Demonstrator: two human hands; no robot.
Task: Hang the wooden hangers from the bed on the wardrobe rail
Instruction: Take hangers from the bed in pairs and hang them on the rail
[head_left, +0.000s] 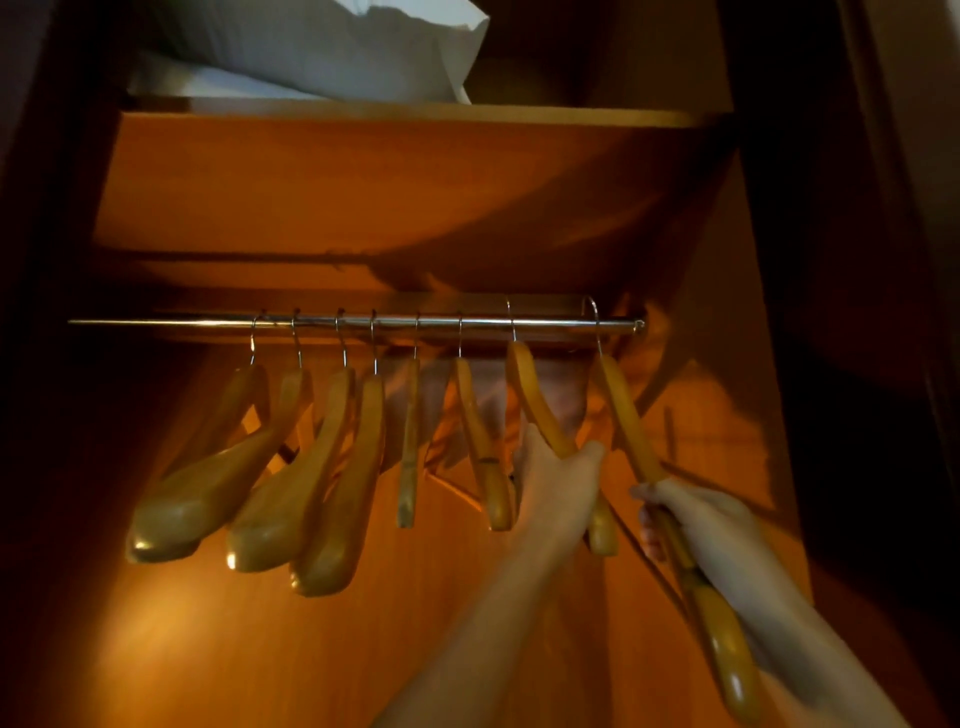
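Note:
A chrome wardrobe rail runs across the cupboard under a wooden shelf. Several wooden hangers hang from it by metal hooks, spread from left of centre to the right end. My left hand grips the arm of the second hanger from the right, whose hook is over the rail. My right hand holds the rightmost hanger by its arm; its hook sits over the rail near the right bracket, and its lower end reaches down past my wrist.
A white pillow lies on the shelf above the rail. The wardrobe's dark side walls close in at left and right. The lit wooden back panel lies below the hangers. The left part of the rail carries no hangers.

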